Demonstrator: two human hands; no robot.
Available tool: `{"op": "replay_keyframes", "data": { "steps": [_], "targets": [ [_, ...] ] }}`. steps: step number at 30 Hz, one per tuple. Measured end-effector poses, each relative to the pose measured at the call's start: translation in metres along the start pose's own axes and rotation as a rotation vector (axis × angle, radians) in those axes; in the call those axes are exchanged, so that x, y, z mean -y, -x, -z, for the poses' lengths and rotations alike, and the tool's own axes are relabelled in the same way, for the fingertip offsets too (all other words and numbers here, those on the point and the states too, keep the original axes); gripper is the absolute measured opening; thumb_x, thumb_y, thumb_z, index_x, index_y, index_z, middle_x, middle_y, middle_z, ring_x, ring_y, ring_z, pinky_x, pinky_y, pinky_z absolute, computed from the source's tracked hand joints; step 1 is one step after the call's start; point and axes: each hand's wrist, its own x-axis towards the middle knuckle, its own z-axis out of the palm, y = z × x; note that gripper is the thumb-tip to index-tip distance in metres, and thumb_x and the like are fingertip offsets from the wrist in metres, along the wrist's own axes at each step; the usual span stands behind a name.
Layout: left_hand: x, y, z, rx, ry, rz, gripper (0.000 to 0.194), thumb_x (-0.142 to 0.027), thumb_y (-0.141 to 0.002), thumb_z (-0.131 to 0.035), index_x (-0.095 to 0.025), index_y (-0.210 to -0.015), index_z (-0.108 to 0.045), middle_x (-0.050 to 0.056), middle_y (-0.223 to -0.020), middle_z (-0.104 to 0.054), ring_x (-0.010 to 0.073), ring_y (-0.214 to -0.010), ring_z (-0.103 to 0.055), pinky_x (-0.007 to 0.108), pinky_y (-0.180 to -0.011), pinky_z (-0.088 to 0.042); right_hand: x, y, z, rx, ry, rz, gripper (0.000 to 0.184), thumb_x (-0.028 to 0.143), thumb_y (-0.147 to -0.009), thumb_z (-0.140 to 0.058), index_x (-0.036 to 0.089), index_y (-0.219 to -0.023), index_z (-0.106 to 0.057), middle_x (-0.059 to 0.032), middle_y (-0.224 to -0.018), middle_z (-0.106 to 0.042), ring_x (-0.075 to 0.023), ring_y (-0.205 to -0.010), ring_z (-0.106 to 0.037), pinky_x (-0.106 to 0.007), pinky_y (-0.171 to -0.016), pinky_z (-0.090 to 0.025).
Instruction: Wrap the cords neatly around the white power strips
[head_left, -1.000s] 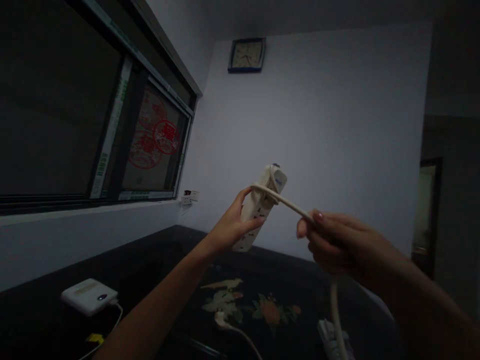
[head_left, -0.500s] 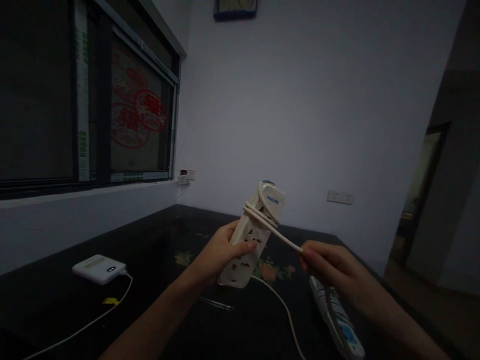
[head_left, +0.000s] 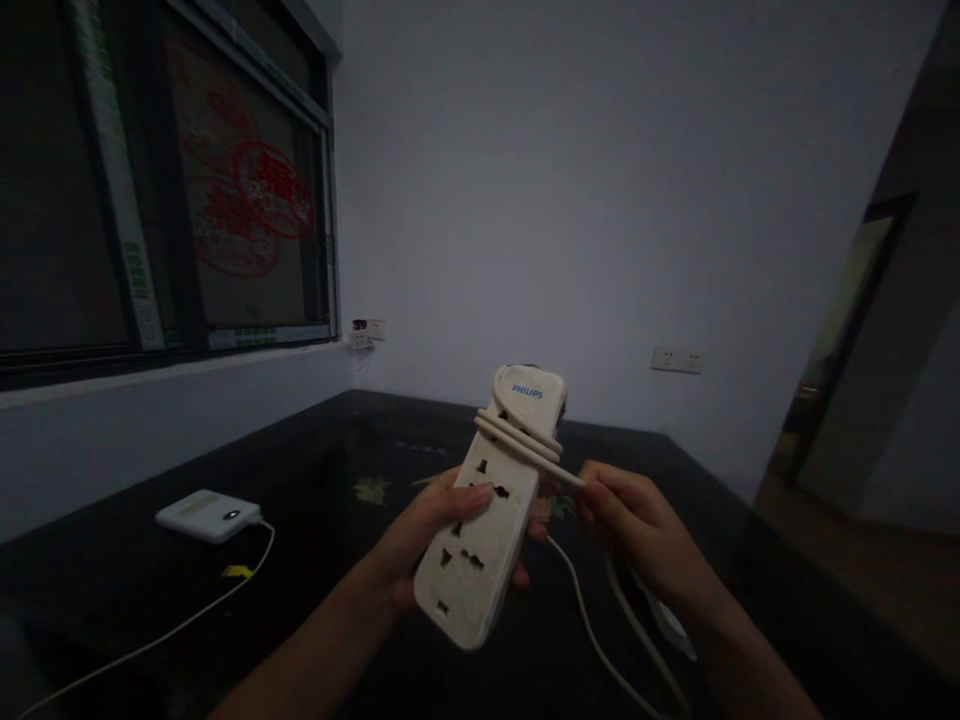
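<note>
My left hand (head_left: 420, 535) grips a cream-white power strip (head_left: 487, 530) from behind, thumb across its socket face, holding it tilted above a dark table. The strip's own cord (head_left: 525, 447) is wound twice round its upper end, below the blue brand name. My right hand (head_left: 637, 530) is closed on that cord just right of the strip, pulling it taut. The rest of the cord (head_left: 585, 610) hangs down from my right hand toward the table.
A dark table (head_left: 315, 470) with a flower pattern fills the lower view. A white power bank (head_left: 210, 515) with a white cable (head_left: 150, 640) lies at the left. A window is on the left wall, a wall socket (head_left: 677, 359) on the far wall, a doorway at right.
The strip and both hands have come down and closer to me. The cord went from one turn to two turns round the strip's top, and my right hand moved in next to it.
</note>
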Motion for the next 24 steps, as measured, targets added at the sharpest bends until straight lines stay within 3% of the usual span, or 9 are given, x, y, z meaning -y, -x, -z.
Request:
{"op": "replay_keyframes", "data": {
  "steps": [4,8,11,16,20,24],
  "targets": [
    [0.003,0.0,0.007,0.017,0.152,0.041,0.048,-0.045,-0.075,-0.067,-0.008,-0.105,-0.062,0.013,-0.093,-0.068,0.0207,-0.087,-0.066,0.027,-0.068,-0.057,-0.029,0.001,-0.005,0.169,-0.462,-0.118,0.048,0.062,-0.08,-0.056,0.02,-0.061,-0.039,0.0103,-0.047,-0.023,-0.0047,-0.04,-0.013,-0.018,-0.036,-0.013],
    [0.011,-0.003,0.021,0.013,0.092,0.047,0.053,-0.052,-0.073,-0.07,-0.013,-0.108,-0.06,0.015,-0.108,-0.067,0.0252,-0.09,-0.067,0.038,-0.07,-0.059,-0.044,0.009,-0.006,0.217,-0.695,-0.142,0.047,0.058,-0.085,-0.051,0.02,-0.06,-0.038,0.0101,-0.046,-0.018,-0.0054,-0.04,-0.011,-0.017,-0.036,-0.013],
    [0.016,-0.002,0.031,-0.05,-0.004,0.055,0.054,-0.052,-0.076,-0.066,-0.015,-0.114,-0.055,0.015,-0.11,-0.066,0.0235,-0.081,-0.069,0.039,-0.066,-0.059,-0.043,0.016,-0.002,0.19,-0.705,-0.137,0.042,0.053,-0.084,-0.057,0.019,-0.063,-0.044,0.009,-0.05,-0.02,-0.0058,-0.043,-0.013,-0.017,-0.037,-0.015],
    [0.025,0.005,0.039,-0.251,-0.033,0.051,0.049,-0.047,-0.081,-0.063,-0.013,-0.114,-0.052,0.013,-0.094,-0.069,0.018,-0.062,-0.067,0.029,-0.052,-0.057,-0.04,0.023,0.003,0.114,-0.65,-0.132,0.034,0.048,-0.082,-0.062,0.018,-0.07,-0.049,0.0088,-0.053,-0.024,-0.0048,-0.044,-0.013,-0.016,-0.038,-0.014],
    [0.032,0.013,0.037,-0.173,0.093,0.042,0.057,-0.026,-0.072,-0.072,-0.011,-0.122,-0.049,0.013,-0.101,-0.068,0.0175,-0.068,-0.067,0.026,-0.055,-0.057,-0.048,0.027,0.002,0.107,-0.677,-0.158,0.032,0.048,-0.085,-0.059,0.02,-0.075,-0.048,0.0107,-0.05,-0.027,-0.0021,-0.036,-0.011,-0.014,-0.034,-0.012],
    [0.038,0.022,0.032,-0.107,0.281,0.044,0.074,-0.013,-0.074,-0.067,-0.016,-0.14,-0.034,0.015,-0.12,-0.063,0.0203,-0.091,-0.067,0.028,-0.072,-0.058,-0.06,0.031,-0.003,0.112,-0.736,-0.163,0.028,0.047,-0.09,-0.052,0.021,-0.08,-0.048,0.0127,-0.046,-0.028,-0.001,-0.031,-0.008,-0.013,-0.031,-0.013]
  ]
}}
